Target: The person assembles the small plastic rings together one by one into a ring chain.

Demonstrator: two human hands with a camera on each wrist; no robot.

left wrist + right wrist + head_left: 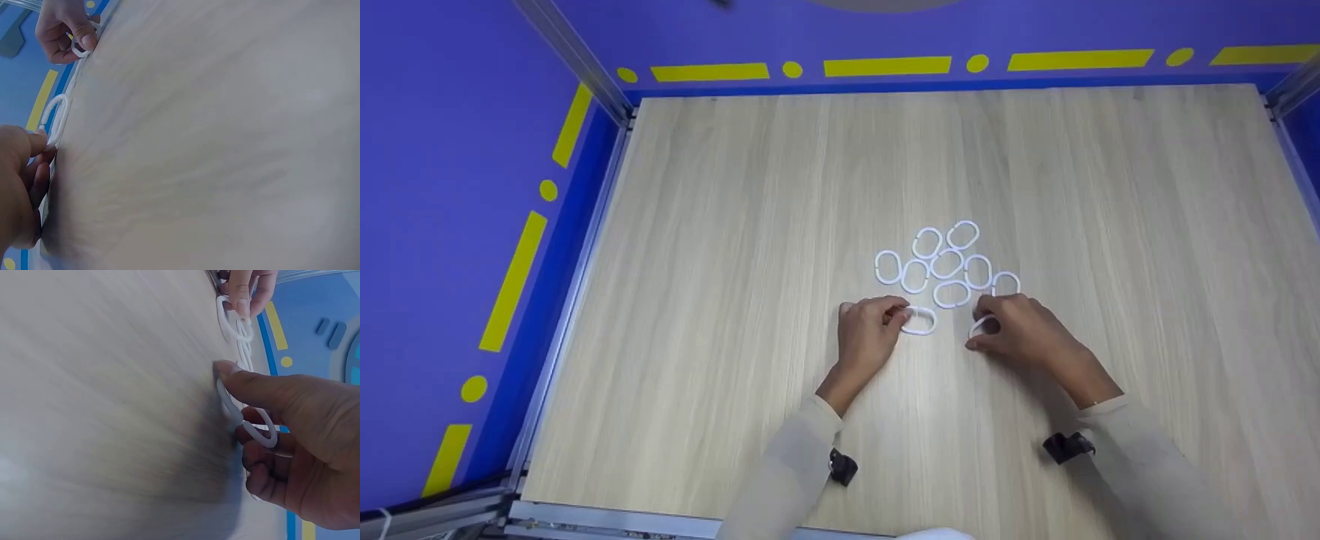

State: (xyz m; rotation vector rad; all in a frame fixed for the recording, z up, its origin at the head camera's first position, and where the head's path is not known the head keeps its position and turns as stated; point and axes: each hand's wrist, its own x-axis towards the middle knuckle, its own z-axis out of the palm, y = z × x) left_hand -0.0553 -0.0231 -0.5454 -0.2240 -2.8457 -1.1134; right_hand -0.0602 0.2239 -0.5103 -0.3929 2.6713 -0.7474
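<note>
My left hand (870, 330) pinches the end of a white oval curtain ring (934, 320) between thumb and fingers. In the left wrist view this ring (67, 112) stands tilted up from the tabletop. To the right, my right hand (1027, 330) grips another white curtain ring (974, 325) between its thumb and curled fingers. A small gap in that ring (270, 441) shows in the right wrist view. Just beyond both hands, several like rings (877, 264) lie flat in a loose cluster. One ring (1006, 274) is partly hidden behind the right hand.
The wood-grain tabletop (720, 300) spreads around the hands. Blue panels (450, 187) with yellow marks border its left and far sides. A metal frame rail (607, 517) runs along the front edge.
</note>
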